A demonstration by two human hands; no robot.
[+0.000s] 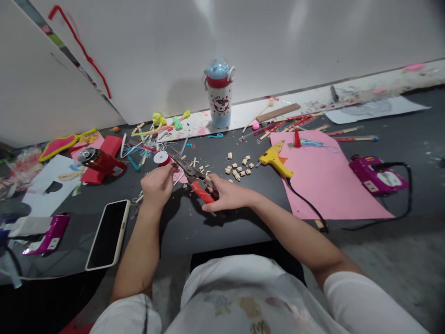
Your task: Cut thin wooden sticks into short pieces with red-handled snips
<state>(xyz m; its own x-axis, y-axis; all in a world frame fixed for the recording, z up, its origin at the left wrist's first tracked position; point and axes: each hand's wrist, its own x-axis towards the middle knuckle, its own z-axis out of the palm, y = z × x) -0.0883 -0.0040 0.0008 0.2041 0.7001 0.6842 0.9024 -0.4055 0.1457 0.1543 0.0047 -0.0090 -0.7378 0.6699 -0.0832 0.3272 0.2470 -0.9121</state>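
Observation:
My right hand (229, 192) is wrapped around the red handles of a pair of pliers (200, 190). The dark metal jaws point up and to the left, toward my other hand. A short pale wooden piece (207, 181) shows by the right fingers; whether they grip it is unclear. My left hand (158, 185) is closed, its fingertips pinched near the jaws, and what they hold is hidden. Just beyond it stands a spool of red ribbon (162, 158). Small wooden pieces (238, 172) lie in a loose cluster right of the pliers, with more scraps beneath them.
A yellow glue gun (276, 160) rests at the edge of pink paper (333, 185). A bottle (219, 97) stands at the back. On the left are a red can (102, 162), a phone (108, 234) and a purple power strip (48, 234); another power strip (377, 174) is right.

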